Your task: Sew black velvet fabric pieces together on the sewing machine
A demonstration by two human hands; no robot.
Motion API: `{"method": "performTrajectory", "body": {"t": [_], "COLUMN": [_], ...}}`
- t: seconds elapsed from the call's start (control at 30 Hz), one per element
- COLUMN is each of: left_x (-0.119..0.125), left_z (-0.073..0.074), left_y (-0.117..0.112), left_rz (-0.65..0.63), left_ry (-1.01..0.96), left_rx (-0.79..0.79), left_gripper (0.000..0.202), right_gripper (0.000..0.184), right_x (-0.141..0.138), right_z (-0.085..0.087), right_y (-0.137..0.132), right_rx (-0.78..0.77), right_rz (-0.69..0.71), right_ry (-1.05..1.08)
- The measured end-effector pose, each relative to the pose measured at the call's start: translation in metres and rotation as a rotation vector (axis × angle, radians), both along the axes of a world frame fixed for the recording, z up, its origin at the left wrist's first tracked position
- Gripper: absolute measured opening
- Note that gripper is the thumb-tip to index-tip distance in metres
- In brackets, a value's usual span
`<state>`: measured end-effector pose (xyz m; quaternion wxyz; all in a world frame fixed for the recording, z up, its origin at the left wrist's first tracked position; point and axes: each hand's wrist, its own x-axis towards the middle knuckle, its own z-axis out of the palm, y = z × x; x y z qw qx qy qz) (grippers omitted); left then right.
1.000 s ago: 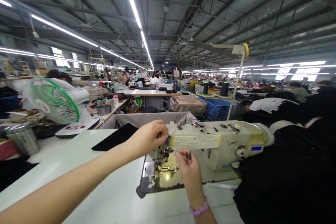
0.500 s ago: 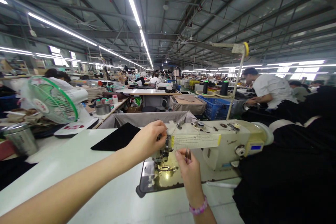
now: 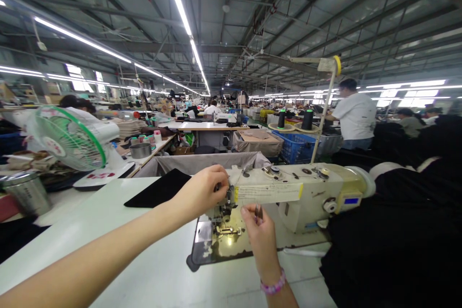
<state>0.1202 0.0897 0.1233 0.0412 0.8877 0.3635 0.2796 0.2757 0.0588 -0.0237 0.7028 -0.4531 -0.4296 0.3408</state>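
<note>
My left hand (image 3: 208, 186) is closed at the left end of the sewing machine (image 3: 310, 197), its fingers pinched beside the thread guides. Whatever they hold is hidden or too fine to see. Below and to the right, in front of the machine arm, my right hand (image 3: 262, 231) is closed around thread snips (image 3: 259, 212) with the blades pointing up. Its thumb and index finger are pinched together. Under the hands lie the presser foot (image 3: 226, 231) and the lit metal bed plate (image 3: 236, 248). A black fabric piece (image 3: 159, 190) lies flat behind my left forearm.
Black cloth (image 3: 382, 250) is heaped at the right of the pale table (image 3: 144, 264). A green-rimmed fan (image 3: 68, 138) and a steel canister (image 3: 27, 192) stand at the left. Thread cones (image 3: 307, 120) and a blue crate (image 3: 294, 148) are behind the machine. A co-worker (image 3: 355, 115) stands beyond.
Both my hands have stayed almost still at the machine. The co-worker at the back right has straightened from a bent posture and turned away. The view has shifted very slightly.
</note>
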Motion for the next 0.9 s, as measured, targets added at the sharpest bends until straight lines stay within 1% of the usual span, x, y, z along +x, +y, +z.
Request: {"method": "performTrajectory", "body": {"t": [0.23,0.47,0.67,0.77,0.9], "left_x": [-0.0008,-0.0001,-0.0003,-0.0003,-0.001], "left_z": [-0.0006,-0.0008,-0.0009,0.0003,0.0032], "left_y": [0.0006,0.0017,0.0039,0.0063,0.0099], "left_rz": [0.013,0.008,0.015,-0.001,-0.045], "left_ry": [-0.008,-0.01,-0.005,0.027,0.125], "left_rx": [-0.026,-0.018,-0.009,0.006,0.038], "left_gripper": [0.017,0.017,0.017,0.017,0.02], "right_gripper": [0.035,0.032,0.031,0.03,0.031], "right_x": [0.0003,-0.0004,-0.0003,0.0001,0.0008], "right_z": [-0.0037,-0.0004,-0.0008,-0.0011,-0.0012], "right_y": [0.0018,0.0004,0.001,0.0016,0.003], "right_rx": [-0.013,-0.007,-0.001,0.006,0.01], "right_rz": [0.009,0.011,0.016,0.014,0.004], "right_ry": [0.005,0.002,-0.003,-0.013,-0.021]}}
